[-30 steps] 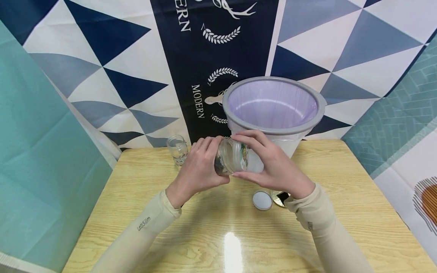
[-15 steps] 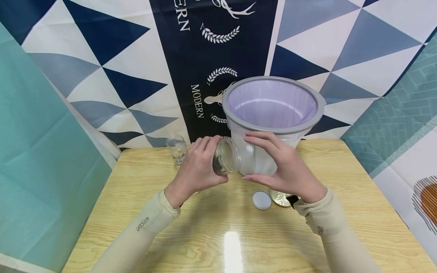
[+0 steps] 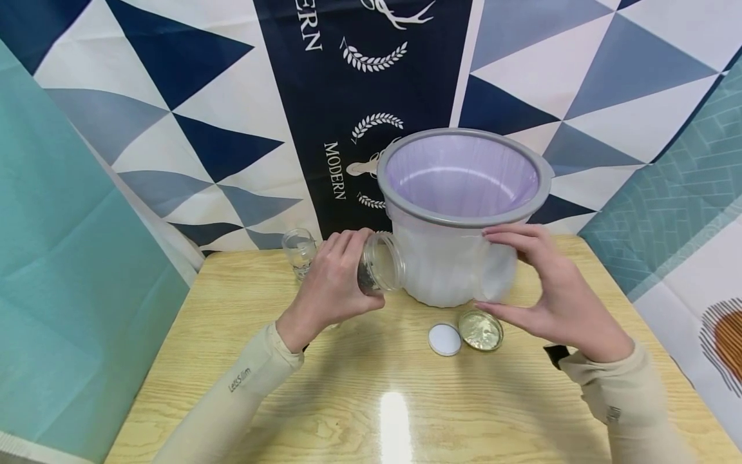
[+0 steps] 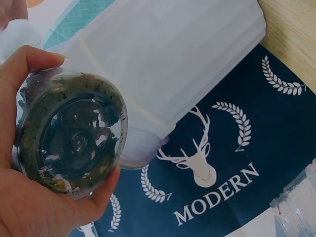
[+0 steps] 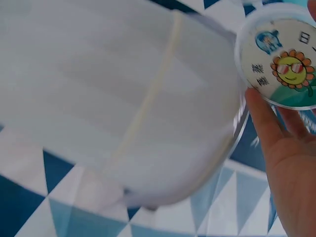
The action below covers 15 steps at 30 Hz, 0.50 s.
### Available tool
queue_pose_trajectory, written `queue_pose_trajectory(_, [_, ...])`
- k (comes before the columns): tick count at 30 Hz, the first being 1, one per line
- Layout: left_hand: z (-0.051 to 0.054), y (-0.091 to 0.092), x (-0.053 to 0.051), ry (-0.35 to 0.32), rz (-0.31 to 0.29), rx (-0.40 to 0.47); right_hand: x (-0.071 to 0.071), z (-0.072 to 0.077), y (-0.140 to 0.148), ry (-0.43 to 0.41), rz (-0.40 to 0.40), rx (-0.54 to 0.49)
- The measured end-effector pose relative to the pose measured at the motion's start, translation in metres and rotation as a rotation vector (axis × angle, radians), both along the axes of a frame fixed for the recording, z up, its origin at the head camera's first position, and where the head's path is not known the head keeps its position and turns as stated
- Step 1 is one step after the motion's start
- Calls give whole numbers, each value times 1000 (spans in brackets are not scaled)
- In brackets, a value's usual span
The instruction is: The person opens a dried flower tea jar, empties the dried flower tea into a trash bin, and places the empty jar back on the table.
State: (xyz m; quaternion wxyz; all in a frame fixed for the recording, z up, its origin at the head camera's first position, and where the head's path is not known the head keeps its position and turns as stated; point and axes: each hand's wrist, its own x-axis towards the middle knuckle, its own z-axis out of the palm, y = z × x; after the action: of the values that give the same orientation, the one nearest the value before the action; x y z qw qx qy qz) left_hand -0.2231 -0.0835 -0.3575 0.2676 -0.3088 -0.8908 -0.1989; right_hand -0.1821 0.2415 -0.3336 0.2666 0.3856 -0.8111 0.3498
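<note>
My left hand [image 3: 332, 280] grips a clear jar [image 3: 384, 263] on its side above the table, its uncovered mouth facing right. Dark flecked stuff shows through the jar's base [image 4: 79, 140] in the left wrist view. To the right, my right hand [image 3: 553, 296] holds a round white lid [image 3: 500, 272] between thumb and fingers, apart from the jar. A sunflower with sunglasses is printed on this lid's top [image 5: 289, 64] in the right wrist view.
A white bin [image 3: 431, 261] with a grey rim and purple lining stands behind the hands. Another clear jar [image 3: 298, 248] is at the back left. A small white lid [image 3: 445, 339] and a gold lid [image 3: 481, 330] lie on the wooden table [image 3: 324, 399].
The lid has come off the jar and moved right in my right hand, which is now well apart from it. My left hand and the jar have hardly shifted.
</note>
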Motion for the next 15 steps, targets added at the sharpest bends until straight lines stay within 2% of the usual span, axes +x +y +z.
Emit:
queue_pose_trajectory(5, [0, 0, 0, 8, -14, 17, 7, -3, 26, 3, -117, 22])
queue_pose_trajectory(11, [0, -1, -2, 18, -13, 20, 6, -11, 55, -40, -179, 15])
queue_pose_trajectory(15, [0, -2, -2, 25, -9, 21, 3, -21, 70, -75, -256, 50])
